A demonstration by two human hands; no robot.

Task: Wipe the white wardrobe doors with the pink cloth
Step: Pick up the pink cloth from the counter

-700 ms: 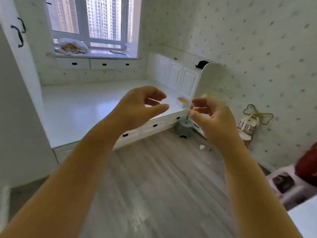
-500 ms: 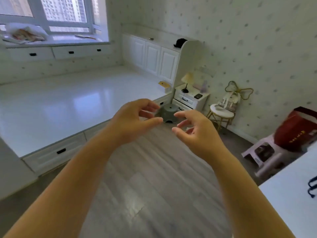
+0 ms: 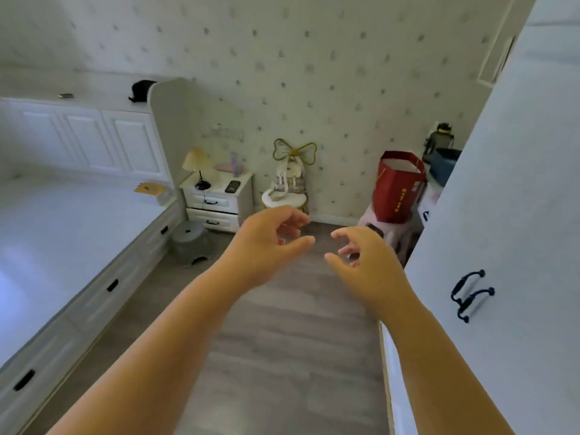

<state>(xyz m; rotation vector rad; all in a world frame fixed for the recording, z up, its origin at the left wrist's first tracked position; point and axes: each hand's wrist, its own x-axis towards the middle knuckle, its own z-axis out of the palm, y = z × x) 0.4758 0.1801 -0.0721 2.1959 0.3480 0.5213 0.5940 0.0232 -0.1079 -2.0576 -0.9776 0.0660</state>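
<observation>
Two hands: left hand point(image 3: 266, 243) and right hand point(image 3: 365, 262) loosely curled, holding nothing.
Doors: wardrobe doors point(image 3: 508, 215) just right of right hand.
Risk: pink cloth unseen; wiping cannot start.

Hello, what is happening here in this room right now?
A person stands in a bedroom with both arms stretched forward. The left hand and the right hand are empty, fingers loosely curled, above the wooden floor. The white wardrobe door is at the right, untouched. No pink cloth is in view.
</observation>
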